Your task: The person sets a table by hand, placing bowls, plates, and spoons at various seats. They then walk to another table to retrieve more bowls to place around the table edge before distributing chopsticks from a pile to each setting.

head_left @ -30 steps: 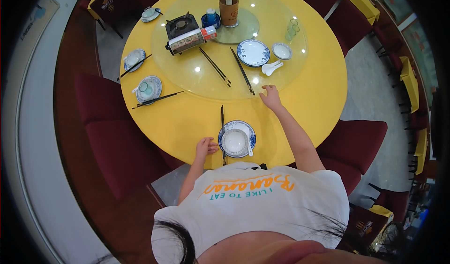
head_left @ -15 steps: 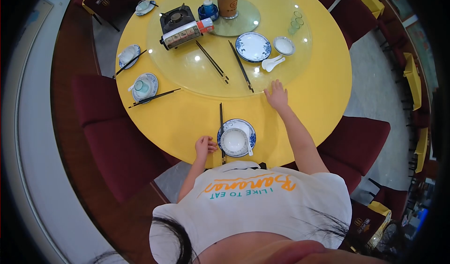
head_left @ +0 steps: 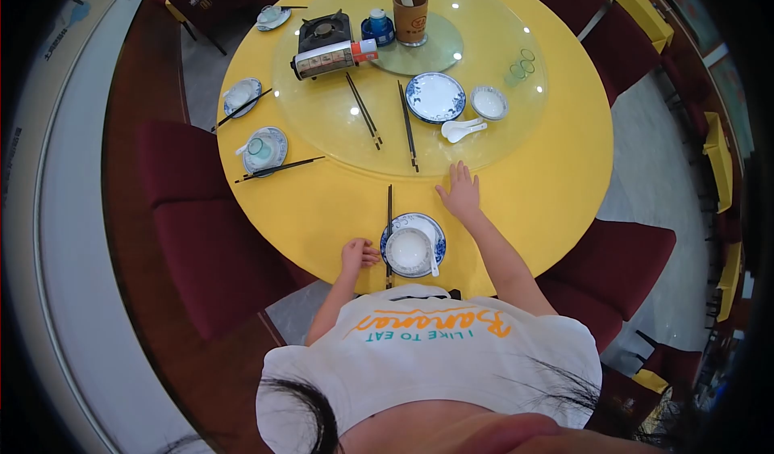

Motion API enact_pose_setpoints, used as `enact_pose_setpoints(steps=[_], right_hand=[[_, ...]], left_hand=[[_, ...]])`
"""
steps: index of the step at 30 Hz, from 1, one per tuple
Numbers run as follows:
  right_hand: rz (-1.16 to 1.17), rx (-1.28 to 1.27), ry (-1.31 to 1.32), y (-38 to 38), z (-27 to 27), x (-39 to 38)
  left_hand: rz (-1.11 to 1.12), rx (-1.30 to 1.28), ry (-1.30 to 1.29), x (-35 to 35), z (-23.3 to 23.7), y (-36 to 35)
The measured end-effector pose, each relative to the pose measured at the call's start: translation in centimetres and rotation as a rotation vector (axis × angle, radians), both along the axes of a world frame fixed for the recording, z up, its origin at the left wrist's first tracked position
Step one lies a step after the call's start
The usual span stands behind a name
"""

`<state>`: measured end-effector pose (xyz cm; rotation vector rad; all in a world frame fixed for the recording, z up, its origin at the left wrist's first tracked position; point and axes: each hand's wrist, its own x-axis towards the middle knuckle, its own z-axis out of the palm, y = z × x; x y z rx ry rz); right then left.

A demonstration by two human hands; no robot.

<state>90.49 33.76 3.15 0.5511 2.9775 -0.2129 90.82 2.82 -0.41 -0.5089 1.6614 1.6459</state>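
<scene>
My right hand (head_left: 462, 193) lies palm down with spread fingers, its fingertips on the near edge of the glass turntable (head_left: 492, 157). Just beyond it are white spoons (head_left: 463, 130), a blue-patterned plate (head_left: 435, 97) and a small dish (head_left: 489, 102). Two pairs of black chopsticks, one to the left (head_left: 364, 111) and one nearer (head_left: 408, 127), also lie on the glass. My left hand (head_left: 359, 253) rests loosely at the table edge, fingers slightly bent and apart, holding nothing visible. Beside it are chopsticks (head_left: 390, 204) and a white bowl (head_left: 409, 249) with a spoon on a plate (head_left: 436, 227).
A portable stove (head_left: 326, 30) with a gas canister (head_left: 364, 49), a blue container (head_left: 377, 28) and a brown holder (head_left: 410, 20) stand toward the back. Glasses (head_left: 522, 66) are at the right. Place settings line the yellow table's (head_left: 564, 156) left side; maroon chairs (head_left: 617, 264) surround it.
The turntable has turned clockwise: the spoons, plate and glasses came nearer, and the near chopsticks slid left. My right hand moved left and nearer with the rim. My left hand stayed by the bowl.
</scene>
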Motion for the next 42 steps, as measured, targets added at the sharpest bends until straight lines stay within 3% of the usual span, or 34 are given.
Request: enact_pose_setpoints(steps=[14,20,22,26,34,37,42], right_hand=[[0.191,-0.098,0.051,-5.5,-0.2,-1.2],[0.237,-0.520,0.169,-2.3,2.5,-3.0],[0.131,-0.566,0.402,0.1,3.5,-3.8],[-0.035,-0.469,0.620,7.1,4.9,-6.5],[-0.117,0.174,0.398,16.2,5.4,-10.5],[-0.108,0.034,0.235,17.1,4.0,-11.1],[-0.009,0.142,0.318,15.7,2.9,-9.9]], left_hand=[[-0.005,0.007,0.000,0.2,0.4,0.0],[-0.005,-0.015,-0.008,0.1,0.5,0.2],[-0.015,-0.019,-0.001,0.1,0.7,0.3],[-0.027,-0.014,-0.009,0.0,0.8,0.3],[-0.030,-0.030,-0.015,-0.1,0.8,0.3],[-0.029,-0.028,-0.031,0.0,1.2,0.4],[-0.020,-0.015,-0.005,0.3,0.9,0.2]])
